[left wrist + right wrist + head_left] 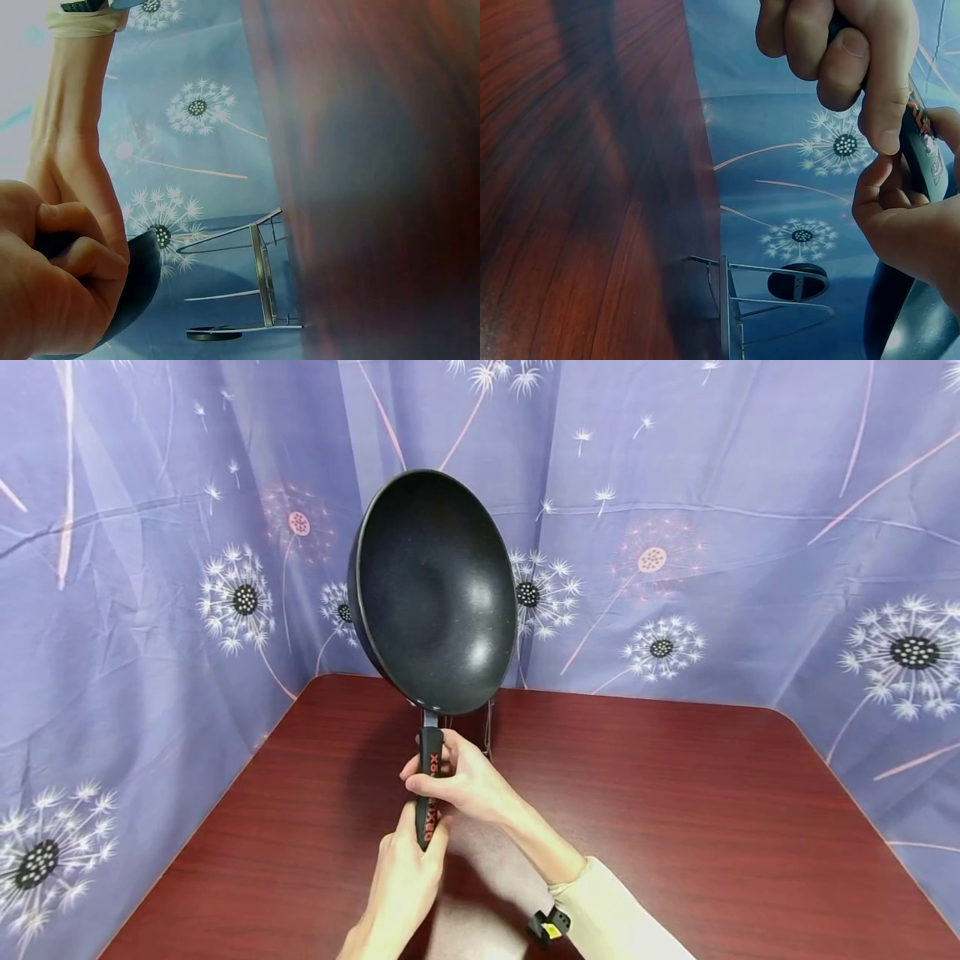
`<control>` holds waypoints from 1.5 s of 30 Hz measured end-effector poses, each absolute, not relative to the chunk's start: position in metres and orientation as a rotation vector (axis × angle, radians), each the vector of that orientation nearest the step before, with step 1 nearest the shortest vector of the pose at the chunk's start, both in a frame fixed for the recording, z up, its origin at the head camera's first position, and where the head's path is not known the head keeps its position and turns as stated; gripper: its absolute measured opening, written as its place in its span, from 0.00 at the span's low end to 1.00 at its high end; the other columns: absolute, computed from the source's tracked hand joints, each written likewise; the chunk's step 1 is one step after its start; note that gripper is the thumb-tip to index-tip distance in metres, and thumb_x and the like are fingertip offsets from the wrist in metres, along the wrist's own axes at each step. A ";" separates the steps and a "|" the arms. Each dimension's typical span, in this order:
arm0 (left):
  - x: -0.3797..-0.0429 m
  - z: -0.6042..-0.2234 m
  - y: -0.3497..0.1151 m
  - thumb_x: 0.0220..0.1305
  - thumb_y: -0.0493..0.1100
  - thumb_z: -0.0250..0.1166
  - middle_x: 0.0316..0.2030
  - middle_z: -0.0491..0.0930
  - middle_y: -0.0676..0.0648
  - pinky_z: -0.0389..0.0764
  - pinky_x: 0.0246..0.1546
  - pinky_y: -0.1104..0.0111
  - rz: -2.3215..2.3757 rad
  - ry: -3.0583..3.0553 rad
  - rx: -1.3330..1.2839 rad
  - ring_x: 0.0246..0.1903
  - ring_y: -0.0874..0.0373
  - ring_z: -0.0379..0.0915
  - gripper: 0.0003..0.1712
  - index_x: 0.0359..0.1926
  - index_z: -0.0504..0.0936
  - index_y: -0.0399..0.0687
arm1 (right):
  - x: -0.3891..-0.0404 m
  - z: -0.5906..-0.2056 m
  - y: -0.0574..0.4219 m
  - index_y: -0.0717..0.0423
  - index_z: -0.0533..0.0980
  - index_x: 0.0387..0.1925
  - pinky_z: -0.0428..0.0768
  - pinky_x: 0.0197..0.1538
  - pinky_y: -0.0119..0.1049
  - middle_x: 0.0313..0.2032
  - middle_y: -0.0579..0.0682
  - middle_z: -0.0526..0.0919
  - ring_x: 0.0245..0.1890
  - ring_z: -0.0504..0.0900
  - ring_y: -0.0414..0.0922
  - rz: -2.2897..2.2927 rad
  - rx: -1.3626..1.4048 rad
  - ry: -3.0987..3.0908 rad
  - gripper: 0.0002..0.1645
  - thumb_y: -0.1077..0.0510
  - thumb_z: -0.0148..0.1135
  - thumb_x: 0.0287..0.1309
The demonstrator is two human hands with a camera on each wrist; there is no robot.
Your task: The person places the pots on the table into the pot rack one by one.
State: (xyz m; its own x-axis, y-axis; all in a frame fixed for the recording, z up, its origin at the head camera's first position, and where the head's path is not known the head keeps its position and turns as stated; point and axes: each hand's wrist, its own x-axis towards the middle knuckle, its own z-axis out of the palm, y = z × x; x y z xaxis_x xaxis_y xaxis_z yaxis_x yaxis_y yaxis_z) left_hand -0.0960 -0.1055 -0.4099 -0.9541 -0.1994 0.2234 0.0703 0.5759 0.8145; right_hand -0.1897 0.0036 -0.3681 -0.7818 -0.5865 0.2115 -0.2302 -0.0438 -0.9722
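A black wok point(435, 593) with a long black handle point(429, 789) bearing red lettering is held up over the table, its dark inside facing the head camera. My left hand point(408, 868) grips the lower end of that handle. Higher up, nearer the bowl, my right hand point(472, 781) holds the same handle, thumb across the front and fingers on the far side. In the right wrist view the fingers of both hands come close together on the handle, and part of the wok point(922, 322) shows at the lower right.
A metal wire rack point(262, 277) stands on the reddish-brown table point(675, 793) behind the wok, mostly hidden by it in the head view. A black oval piece point(796, 282) shows at the rack. Blue-purple dandelion-patterned curtains point(750, 468) hang around the table.
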 end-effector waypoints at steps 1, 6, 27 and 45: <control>-0.096 -0.410 -0.106 0.69 0.46 0.63 0.18 0.71 0.56 0.68 0.20 0.72 -1.311 -2.520 0.109 0.18 0.64 0.65 0.08 0.37 0.71 0.51 | -0.190 -0.368 0.003 0.59 0.66 0.54 0.77 0.37 0.26 0.44 0.68 0.85 0.32 0.82 0.35 -1.901 -0.877 1.955 0.26 0.65 0.67 0.57; -0.095 -0.410 -0.108 0.68 0.44 0.63 0.19 0.74 0.55 0.69 0.21 0.71 -1.247 -2.528 0.126 0.19 0.62 0.67 0.07 0.39 0.73 0.49 | -0.192 -0.369 0.001 0.59 0.66 0.52 0.80 0.37 0.28 0.45 0.66 0.85 0.32 0.85 0.38 -1.908 -0.895 1.895 0.25 0.66 0.67 0.56; -0.091 -0.406 -0.113 0.64 0.40 0.65 0.14 0.69 0.54 0.67 0.19 0.63 -0.948 -2.514 0.099 0.16 0.57 0.66 0.09 0.35 0.71 0.46 | -0.194 -0.370 -0.003 0.58 0.65 0.56 0.78 0.41 0.27 0.48 0.66 0.84 0.38 0.87 0.41 -1.882 -0.926 1.863 0.26 0.65 0.65 0.59; -0.089 -0.406 -0.113 0.61 0.38 0.65 0.14 0.75 0.48 0.68 0.16 0.57 -0.799 -2.543 0.088 0.15 0.45 0.76 0.10 0.37 0.71 0.43 | -0.195 -0.374 0.000 0.60 0.62 0.61 0.81 0.45 0.29 0.51 0.68 0.83 0.40 0.87 0.35 -1.892 -0.914 1.794 0.30 0.66 0.63 0.61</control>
